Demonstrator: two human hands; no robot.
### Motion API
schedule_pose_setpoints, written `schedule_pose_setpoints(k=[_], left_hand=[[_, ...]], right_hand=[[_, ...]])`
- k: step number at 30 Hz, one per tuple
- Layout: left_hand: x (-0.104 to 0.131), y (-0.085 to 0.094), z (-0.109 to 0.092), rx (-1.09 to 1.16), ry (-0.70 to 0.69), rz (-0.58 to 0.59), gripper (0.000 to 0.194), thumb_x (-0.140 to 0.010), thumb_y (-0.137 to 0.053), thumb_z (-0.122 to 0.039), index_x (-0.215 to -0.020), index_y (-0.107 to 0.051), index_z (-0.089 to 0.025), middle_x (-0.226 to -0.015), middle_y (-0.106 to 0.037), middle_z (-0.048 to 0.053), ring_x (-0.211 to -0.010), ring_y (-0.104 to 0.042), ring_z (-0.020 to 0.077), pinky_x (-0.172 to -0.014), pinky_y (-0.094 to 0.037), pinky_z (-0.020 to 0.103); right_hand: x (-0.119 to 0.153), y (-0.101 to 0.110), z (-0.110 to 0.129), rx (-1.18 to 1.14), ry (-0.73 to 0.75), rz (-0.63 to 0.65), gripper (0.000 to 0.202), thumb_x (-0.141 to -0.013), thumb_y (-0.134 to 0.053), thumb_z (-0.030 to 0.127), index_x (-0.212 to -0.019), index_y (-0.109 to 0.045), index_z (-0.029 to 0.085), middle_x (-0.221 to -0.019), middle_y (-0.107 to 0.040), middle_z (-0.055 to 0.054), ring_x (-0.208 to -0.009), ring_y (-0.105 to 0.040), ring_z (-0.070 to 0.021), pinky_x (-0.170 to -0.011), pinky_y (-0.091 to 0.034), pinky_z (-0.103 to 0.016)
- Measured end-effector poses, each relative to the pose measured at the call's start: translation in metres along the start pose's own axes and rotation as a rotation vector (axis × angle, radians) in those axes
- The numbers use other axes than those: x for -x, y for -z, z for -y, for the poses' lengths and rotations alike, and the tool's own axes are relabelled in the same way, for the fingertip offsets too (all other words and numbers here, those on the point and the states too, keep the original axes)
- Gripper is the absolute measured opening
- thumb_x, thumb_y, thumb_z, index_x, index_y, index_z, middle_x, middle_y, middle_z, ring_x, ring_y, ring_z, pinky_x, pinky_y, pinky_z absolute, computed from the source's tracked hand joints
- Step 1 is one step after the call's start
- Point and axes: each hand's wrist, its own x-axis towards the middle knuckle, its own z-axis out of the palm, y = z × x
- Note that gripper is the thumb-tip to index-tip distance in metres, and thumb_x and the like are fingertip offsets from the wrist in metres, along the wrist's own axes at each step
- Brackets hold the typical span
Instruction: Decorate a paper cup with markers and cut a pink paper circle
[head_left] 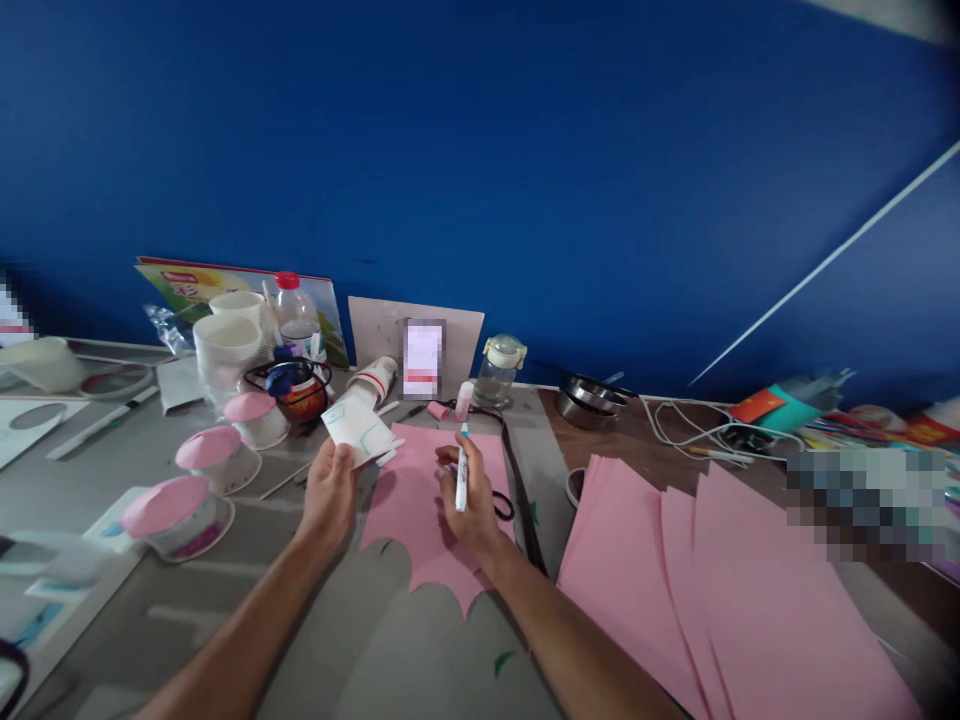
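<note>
My left hand [330, 492] is closed on a small white paper piece [358, 428] that has blue-green lines drawn on it. A white marker [461, 480] with a blue-green tip end stands between the fingers of my right hand [469, 505], pointing up. Under both hands lies a pink paper sheet [435, 560] with a scalloped lower edge. Scissors with a black handle [503, 506] lie beside my right wrist, partly hidden by it. Close to the white paper piece are a tipped paper cup [373, 377] and a glue stick [464, 400].
Paper cups with pink tops [166, 505] line the left side. Stacked white cups [227, 345] and a red-capped bottle [294, 305] stand behind. A phone [424, 358] leans at the back near a glass jar [499, 370]. Pink sheets [622, 560] fill the right; metal bowls [589, 403] sit beyond.
</note>
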Motion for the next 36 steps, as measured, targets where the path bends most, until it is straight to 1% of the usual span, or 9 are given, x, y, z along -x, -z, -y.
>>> schedule_pose_setpoints(k=[3, 5, 10, 18, 23, 26, 28, 31, 36], left_hand=[[0.003, -0.003, -0.002, -0.138, -0.014, -0.006, 0.039, -0.073, -0.073, -0.05, -0.094, -0.067, -0.018, -0.087, -0.069, 0.004, -0.083, -0.06, 0.0217, -0.075, -0.046, 0.029], [0.008, -0.008, -0.001, -0.234, 0.002, 0.064, 0.038, -0.07, -0.076, -0.043, -0.095, -0.067, -0.016, -0.087, -0.069, 0.005, -0.082, -0.06, 0.0227, -0.073, -0.046, 0.03], [0.019, -0.016, 0.004, -0.361, 0.007, 0.203, 0.046, -0.063, -0.081, -0.028, -0.105, -0.066, -0.017, -0.105, -0.068, 0.009, -0.101, -0.061, 0.0287, -0.091, -0.043, 0.035], [0.025, -0.016, 0.006, -0.528, -0.023, 0.33, 0.051, -0.06, -0.085, -0.029, -0.107, -0.068, -0.022, -0.112, -0.069, 0.011, -0.107, -0.059, 0.0341, -0.096, -0.04, 0.04], [0.025, -0.014, 0.011, -0.637, -0.158, 0.451, 0.043, -0.058, -0.086, -0.032, -0.098, -0.073, -0.023, -0.104, -0.071, 0.014, -0.105, -0.057, 0.0372, -0.099, -0.038, 0.044], [0.021, -0.01, 0.008, -0.685, -0.253, 0.43, 0.024, -0.078, -0.069, -0.036, -0.098, -0.072, -0.024, -0.1, -0.072, 0.013, -0.1, -0.06, 0.0337, -0.094, -0.042, 0.042], [0.015, -0.003, 0.006, -0.777, -0.335, 0.336, 0.022, -0.089, -0.054, -0.034, -0.099, -0.07, -0.023, -0.097, -0.071, 0.012, -0.095, -0.062, 0.0299, -0.09, -0.044, 0.041], [0.001, 0.009, 0.009, -1.014, -0.478, 0.203, 0.024, -0.088, -0.051, -0.029, -0.101, -0.069, -0.02, -0.102, -0.069, 0.013, -0.1, -0.059, 0.0308, -0.092, -0.044, 0.045], [-0.007, 0.018, 0.019, -1.418, -0.543, 0.289, 0.031, -0.088, -0.048, -0.024, -0.109, -0.069, -0.017, -0.111, -0.068, 0.013, -0.104, -0.059, 0.0322, -0.091, -0.045, 0.046]], right_hand=[[0.0, 0.0, 0.003, -0.069, -0.015, -0.015, 0.047, -0.094, -0.05, 0.024, -0.139, -0.039, 0.02, -0.112, -0.065, -0.013, -0.099, -0.066, -0.0218, -0.084, -0.058, -0.041], [-0.001, 0.0, 0.005, -0.085, -0.026, -0.04, 0.047, -0.094, -0.051, 0.025, -0.139, -0.039, 0.02, -0.114, -0.064, -0.014, -0.1, -0.065, -0.0218, -0.083, -0.058, -0.04], [-0.002, 0.001, 0.007, -0.085, -0.044, -0.087, 0.043, -0.096, -0.046, 0.026, -0.138, -0.04, 0.018, -0.118, -0.062, -0.015, -0.105, -0.064, -0.022, -0.088, -0.057, -0.041], [0.0, 0.002, 0.01, -0.079, -0.026, -0.084, 0.041, -0.098, -0.043, 0.031, -0.136, -0.041, 0.016, -0.115, -0.063, -0.015, -0.104, -0.063, -0.0229, -0.091, -0.053, -0.042], [-0.001, 0.002, 0.006, -0.021, -0.016, -0.076, 0.042, -0.095, -0.047, 0.031, -0.134, -0.044, 0.015, -0.111, -0.064, -0.015, -0.101, -0.064, -0.0245, -0.089, -0.053, -0.042], [-0.002, 0.002, 0.007, -0.026, -0.016, -0.074, 0.042, -0.095, -0.047, 0.031, -0.134, -0.045, 0.015, -0.107, -0.064, -0.014, -0.096, -0.064, -0.0235, -0.086, -0.053, -0.04], [-0.002, 0.003, 0.009, -0.04, -0.021, -0.079, 0.041, -0.095, -0.046, 0.032, -0.133, -0.045, 0.016, -0.105, -0.065, -0.012, -0.095, -0.064, -0.0228, -0.086, -0.053, -0.04], [-0.002, 0.004, 0.012, -0.099, -0.046, -0.088, 0.04, -0.097, -0.044, 0.033, -0.133, -0.045, 0.018, -0.104, -0.065, -0.011, -0.094, -0.064, -0.0218, -0.085, -0.052, -0.04], [-0.002, 0.005, 0.01, -0.171, -0.103, -0.089, 0.039, -0.096, -0.045, 0.036, -0.132, -0.046, 0.019, -0.102, -0.064, -0.01, -0.09, -0.063, -0.021, -0.083, -0.051, -0.041]])
